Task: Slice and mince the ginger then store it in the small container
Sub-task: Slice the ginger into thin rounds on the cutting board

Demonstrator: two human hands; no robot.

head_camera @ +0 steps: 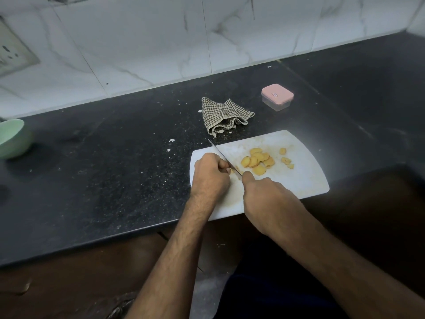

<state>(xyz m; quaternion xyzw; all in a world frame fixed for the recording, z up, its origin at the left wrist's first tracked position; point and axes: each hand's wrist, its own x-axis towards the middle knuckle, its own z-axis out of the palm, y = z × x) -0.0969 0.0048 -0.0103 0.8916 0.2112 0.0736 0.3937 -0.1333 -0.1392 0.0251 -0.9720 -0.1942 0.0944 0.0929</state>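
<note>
A white cutting board (pixel 305 178) lies at the counter's front edge. Several yellow ginger slices (pixel 257 161) are piled near its middle, with a few loose bits to the right. My right hand (pixel 264 194) grips a knife (pixel 220 155) by its handle; the thin blade points up and left across the board. My left hand (pixel 210 173) curls its fingers over a small ginger piece right beside the blade; that piece is mostly hidden. The small clear container with a pink lid (pixel 277 94) stands closed farther back on the counter.
A checked cloth (pixel 226 116) is bunched just behind the board. A pale green bowl (pixel 12 138) sits at the far left edge. The black counter (pixel 115 169) has small white scraps on it. A marbled tile wall rises behind.
</note>
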